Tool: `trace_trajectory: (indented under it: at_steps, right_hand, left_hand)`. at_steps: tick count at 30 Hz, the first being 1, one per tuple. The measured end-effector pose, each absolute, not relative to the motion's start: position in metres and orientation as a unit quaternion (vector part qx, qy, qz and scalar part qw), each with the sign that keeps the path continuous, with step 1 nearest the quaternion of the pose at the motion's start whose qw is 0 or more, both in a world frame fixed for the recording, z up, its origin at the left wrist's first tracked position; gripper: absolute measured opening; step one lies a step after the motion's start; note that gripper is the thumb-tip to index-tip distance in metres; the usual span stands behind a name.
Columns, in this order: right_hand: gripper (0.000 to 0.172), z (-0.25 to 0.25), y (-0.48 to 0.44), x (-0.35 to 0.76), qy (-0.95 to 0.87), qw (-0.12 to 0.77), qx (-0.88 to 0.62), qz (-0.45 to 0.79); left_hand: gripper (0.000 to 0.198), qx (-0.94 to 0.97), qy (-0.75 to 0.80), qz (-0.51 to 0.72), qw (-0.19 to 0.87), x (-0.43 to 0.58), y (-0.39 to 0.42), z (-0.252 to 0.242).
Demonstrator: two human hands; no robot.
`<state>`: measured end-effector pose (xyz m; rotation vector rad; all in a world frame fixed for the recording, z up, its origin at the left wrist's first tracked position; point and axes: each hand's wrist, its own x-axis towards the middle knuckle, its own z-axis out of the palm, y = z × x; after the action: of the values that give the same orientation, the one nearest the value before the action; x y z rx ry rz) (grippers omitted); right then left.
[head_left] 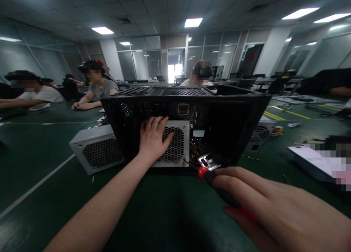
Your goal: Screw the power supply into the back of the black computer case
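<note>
A black computer case (219, 128) lies in front of me with its open side facing me. Inside it sits a silver power supply (186, 138) with a honeycomb mesh face. My left hand (153, 138) lies flat over that face, fingers stretched towards its top edge and thumb across the mesh. My right hand (263, 197) is closed around a red and black screwdriver (202, 172). The screwdriver's shaft points left, its tip at the lower right corner of the power supply. Coloured cables (194, 151) and a shiny metal piece (208, 162) show to the right.
A second power supply (102, 151) stands left of the case, and another with a fan grille (257, 133) on its right. Small screws (252, 158) lie on the green table (170, 212). A white-topped item (309, 155) is farther right. Several people (97, 84) sit across the room.
</note>
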<state>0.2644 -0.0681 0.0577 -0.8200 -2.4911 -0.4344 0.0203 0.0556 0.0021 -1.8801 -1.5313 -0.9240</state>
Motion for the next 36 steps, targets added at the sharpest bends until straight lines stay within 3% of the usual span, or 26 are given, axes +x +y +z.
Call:
trace_trajectory:
  at_steps: [12, 17, 21, 25, 29, 31, 34, 36]
  right_hand:
    - [0.022, 0.073, -0.074, 0.254, -0.896, 0.227, -0.345, -0.163]
    - [0.005, 0.073, -0.071, 0.249, -0.849, 0.239, -0.425, -0.203]
    - [0.017, 0.074, -0.065, 0.247, -0.791, 0.276, -0.486, -0.25]
    - [0.023, 0.078, -0.058, 0.249, -0.836, 0.34, -0.374, -0.213]
    - [0.014, 0.079, -0.058, 0.26, -0.904, 0.265, -0.273, -0.194]
    - [0.023, 0.076, -0.06, 0.267, -0.915, 0.236, -0.27, -0.183]
    - [0.044, 0.067, -0.064, 0.276, -0.9, 0.255, -0.257, -0.241]
    - [0.049, 0.062, -0.066, 0.278, -0.894, 0.261, -0.236, -0.277]
  left_hand:
    - [0.051, -0.698, -0.569, -0.343, 0.268, 0.021, 0.055, 0.002]
    - [0.05, -0.699, -0.565, -0.346, 0.269, 0.021, 0.055, 0.003]
    - [0.05, -0.698, -0.564, -0.347, 0.273, 0.022, 0.053, 0.004]
    - [0.049, -0.695, -0.566, -0.344, 0.279, 0.022, 0.053, 0.004]
    - [0.049, -0.694, -0.566, -0.342, 0.285, 0.021, 0.054, 0.002]
    - [0.05, -0.694, -0.566, -0.341, 0.287, 0.021, 0.055, 0.002]
    - [0.05, -0.693, -0.565, -0.342, 0.288, 0.02, 0.056, 0.001]
    - [0.05, -0.694, -0.564, -0.343, 0.288, 0.02, 0.057, 0.001]
